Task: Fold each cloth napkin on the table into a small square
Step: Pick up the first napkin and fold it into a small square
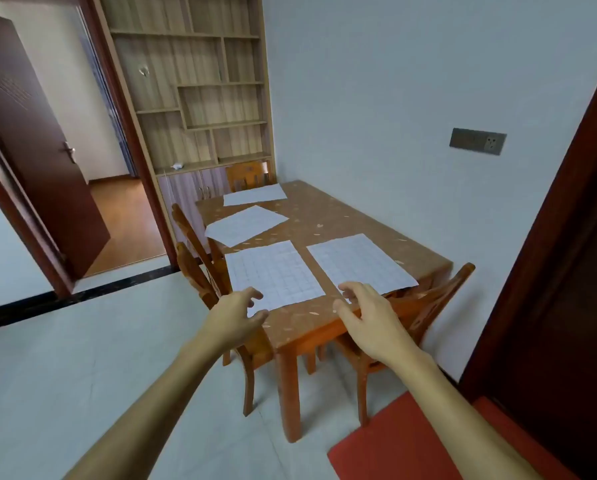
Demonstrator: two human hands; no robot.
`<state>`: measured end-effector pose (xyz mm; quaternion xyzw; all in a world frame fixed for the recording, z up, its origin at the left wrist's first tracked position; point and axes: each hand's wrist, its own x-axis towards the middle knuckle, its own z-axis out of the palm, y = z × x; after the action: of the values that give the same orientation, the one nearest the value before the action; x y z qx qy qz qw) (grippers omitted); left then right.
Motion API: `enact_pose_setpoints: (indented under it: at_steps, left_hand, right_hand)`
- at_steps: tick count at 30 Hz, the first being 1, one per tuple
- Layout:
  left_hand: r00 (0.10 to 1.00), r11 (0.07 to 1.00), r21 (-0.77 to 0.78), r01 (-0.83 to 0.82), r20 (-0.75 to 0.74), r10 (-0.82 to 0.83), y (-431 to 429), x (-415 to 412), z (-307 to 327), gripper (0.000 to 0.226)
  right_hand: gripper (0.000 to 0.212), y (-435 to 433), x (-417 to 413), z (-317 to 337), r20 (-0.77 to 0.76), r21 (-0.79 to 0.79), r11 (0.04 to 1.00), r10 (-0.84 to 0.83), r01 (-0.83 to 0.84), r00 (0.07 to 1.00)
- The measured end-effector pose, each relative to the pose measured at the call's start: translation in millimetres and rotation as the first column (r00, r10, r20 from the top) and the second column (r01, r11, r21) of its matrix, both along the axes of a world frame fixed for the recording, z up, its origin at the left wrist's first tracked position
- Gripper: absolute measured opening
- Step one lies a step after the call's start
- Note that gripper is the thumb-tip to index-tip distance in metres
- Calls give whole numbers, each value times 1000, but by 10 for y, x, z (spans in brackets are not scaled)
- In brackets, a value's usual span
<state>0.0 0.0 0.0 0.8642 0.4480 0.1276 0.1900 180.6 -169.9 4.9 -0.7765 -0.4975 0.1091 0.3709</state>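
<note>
Wooden table (pixel 342 216), 4 checked napkins (pixel 273 271) flat, left hand (pixel 236 313) and right hand (pixel 366 317) at near edge, both loosely spread, empty

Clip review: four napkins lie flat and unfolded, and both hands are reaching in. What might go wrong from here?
1. The near-right napkin has a corner at the edge of the table, so a tug from the right hand may drag it off.
2. The left hand is over the near-left napkin instead; working two cloths at once risks skewed folds.
</note>
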Motion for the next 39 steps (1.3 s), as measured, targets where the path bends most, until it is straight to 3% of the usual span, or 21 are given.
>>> enact_pose_setpoints:
  at_steps: [8, 23, 39]
  left_hand:
    - [995, 999, -40, -18, 97, 22, 957, -417, -12, 39]
    - [993, 990, -142, 12, 120, 6, 2603, -1097, -380, 36]
    - [992, 979, -177, 101, 90, -87, 3886, -245, -810, 32]
  right_hand:
    - [41, 958, -239, -66, 52, -20, 1000, -7, 8, 999]
    - [39, 2752, -885, -325, 40, -100, 995, 12, -8, 999]
    - [37, 4117, 85, -903, -46, -98, 994, -44, 40, 998]
